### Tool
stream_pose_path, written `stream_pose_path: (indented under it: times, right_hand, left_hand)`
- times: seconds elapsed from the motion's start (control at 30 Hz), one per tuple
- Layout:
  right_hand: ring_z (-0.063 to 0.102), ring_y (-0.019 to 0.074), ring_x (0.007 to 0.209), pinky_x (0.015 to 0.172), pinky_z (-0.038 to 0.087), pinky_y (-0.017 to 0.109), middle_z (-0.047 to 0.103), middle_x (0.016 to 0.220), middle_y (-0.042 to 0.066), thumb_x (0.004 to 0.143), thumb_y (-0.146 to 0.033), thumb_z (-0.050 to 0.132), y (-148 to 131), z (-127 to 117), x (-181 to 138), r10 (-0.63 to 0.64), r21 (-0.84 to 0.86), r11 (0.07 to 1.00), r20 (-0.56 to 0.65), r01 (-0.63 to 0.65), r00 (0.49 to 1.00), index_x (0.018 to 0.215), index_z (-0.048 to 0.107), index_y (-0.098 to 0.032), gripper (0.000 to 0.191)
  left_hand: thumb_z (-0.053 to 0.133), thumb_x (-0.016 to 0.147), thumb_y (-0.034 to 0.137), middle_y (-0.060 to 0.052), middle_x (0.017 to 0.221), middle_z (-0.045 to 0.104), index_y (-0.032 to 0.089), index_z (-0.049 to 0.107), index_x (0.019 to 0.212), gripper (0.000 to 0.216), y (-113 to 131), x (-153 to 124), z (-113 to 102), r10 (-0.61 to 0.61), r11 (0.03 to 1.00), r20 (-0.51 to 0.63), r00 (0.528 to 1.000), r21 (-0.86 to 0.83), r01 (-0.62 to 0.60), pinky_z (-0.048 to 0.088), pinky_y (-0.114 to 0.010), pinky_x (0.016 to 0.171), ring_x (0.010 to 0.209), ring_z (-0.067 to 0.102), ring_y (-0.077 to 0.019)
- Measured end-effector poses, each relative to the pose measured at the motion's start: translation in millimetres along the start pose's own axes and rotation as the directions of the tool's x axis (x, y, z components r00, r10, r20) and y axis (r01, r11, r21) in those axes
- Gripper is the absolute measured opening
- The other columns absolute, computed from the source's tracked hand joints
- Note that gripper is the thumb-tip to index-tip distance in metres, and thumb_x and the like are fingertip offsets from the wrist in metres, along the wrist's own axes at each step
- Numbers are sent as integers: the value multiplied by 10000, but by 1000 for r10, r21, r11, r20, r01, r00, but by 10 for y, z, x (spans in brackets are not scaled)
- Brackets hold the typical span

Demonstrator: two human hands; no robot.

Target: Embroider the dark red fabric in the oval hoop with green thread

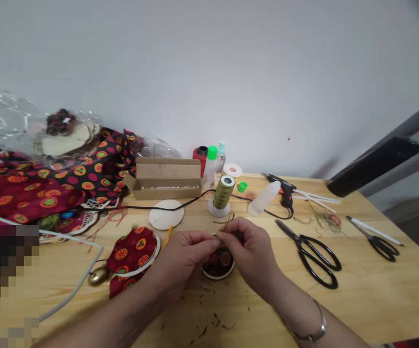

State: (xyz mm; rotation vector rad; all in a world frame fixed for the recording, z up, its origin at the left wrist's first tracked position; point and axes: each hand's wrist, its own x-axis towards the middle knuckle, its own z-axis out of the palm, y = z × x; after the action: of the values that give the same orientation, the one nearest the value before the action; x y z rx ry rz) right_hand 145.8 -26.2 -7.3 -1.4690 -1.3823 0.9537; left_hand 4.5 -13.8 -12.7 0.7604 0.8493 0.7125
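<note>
My left hand (182, 258) and my right hand (249, 249) meet over a small round fabric-covered disc (218, 263) on the wooden table (362, 299). Both hands pinch an olive thread (227, 221) that loops up between the fingertips. The disc has dark cloth with red and orange dots and a white rim. A spool of olive thread (223, 192) stands just behind the hands. A larger disc covered in red dotted fabric (134, 252) lies to the left of my left hand.
Large black scissors (313, 252) lie right of my hands, smaller scissors (376, 240) farther right. A glue gun (284, 188), a clear squeeze bottle (263, 198), a cardboard box (166, 180), a plain round disc (166, 214), glue bottles (211, 162) and heaped patterned fabric (31, 188) fill the back.
</note>
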Motion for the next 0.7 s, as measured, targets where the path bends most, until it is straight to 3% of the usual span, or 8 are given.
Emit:
stream_pose_path:
  times: [0.23, 0.37, 0.53, 0.7]
  right_hand:
    - [463, 91, 451, 427, 377, 206, 543, 544, -23, 694, -235, 620, -65, -6, 31, 112, 201, 972, 57, -121, 992, 642, 571, -172, 95]
    - [357, 58, 387, 376, 285, 183, 439, 453, -57, 751, -354, 566, -85, -35, 49, 166, 325, 924, 140, -203, 976, 653, 579, -155, 222]
    - [317, 49, 373, 380, 241, 191, 403, 388, -55, 762, -397, 550, -105, -55, 61, 180, 265, 937, 198, -229, 964, 509, 509, -147, 358]
    - [350, 53, 388, 378, 279, 186, 438, 424, -57, 678, -329, 637, -113, -68, 81, 223, 285, 916, 225, -283, 949, 584, 616, -133, 219]
  left_hand:
    - [677, 693, 273, -35, 639, 675, 129, 702, 700, 147, 7, 9, -17, 3, 1000, -27, 1000, 13, -3, 419, -264, 629, 631, 588, -158]
    - [656, 717, 287, -38, 672, 685, 141, 704, 729, 154, 19, 7, -22, 11, 1000, -31, 999, 23, -11, 427, -267, 630, 640, 596, -160]
    - [649, 719, 296, -34, 645, 675, 136, 691, 676, 171, 37, 13, -23, 36, 999, -27, 999, 33, -36, 445, -286, 662, 616, 588, -154]
    - [665, 700, 298, -28, 635, 677, 144, 697, 686, 158, 72, 7, -11, 43, 997, -74, 996, 59, -38, 448, -285, 658, 630, 590, -160]
